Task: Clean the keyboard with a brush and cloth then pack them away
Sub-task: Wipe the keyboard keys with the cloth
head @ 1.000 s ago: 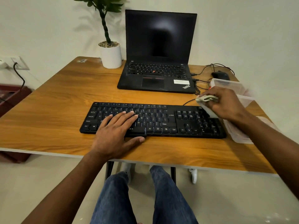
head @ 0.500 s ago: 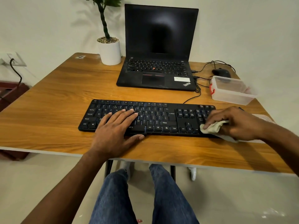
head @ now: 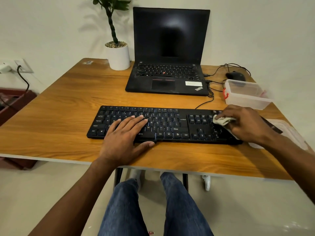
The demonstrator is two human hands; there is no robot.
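A black keyboard point(head: 170, 123) lies across the wooden desk point(head: 59, 116). My left hand point(head: 125, 138) rests flat on its left half, fingers straight, thumb over the front edge. My right hand point(head: 245, 124) grips a crumpled pale cloth point(head: 222, 120) and presses it on the number pad at the keyboard's right end. A dark brush handle point(head: 271, 125) pokes out from behind my right wrist, lying on a clear lid point(head: 289, 132). An open clear plastic box point(head: 247, 97) with a red clip stands behind my right hand.
An open black laptop point(head: 167, 79) sits behind the keyboard, with a potted plant point(head: 118, 55) to its left. A black mouse point(head: 235, 76) and cables point(head: 211, 92) lie at the back right. A wall socket point(head: 22, 66) with a cord is at the left.
My right hand with the cloth swept from the keyboard's far right corner toward the front edge, then back up to the number pad's upper part. My left hand stayed put.
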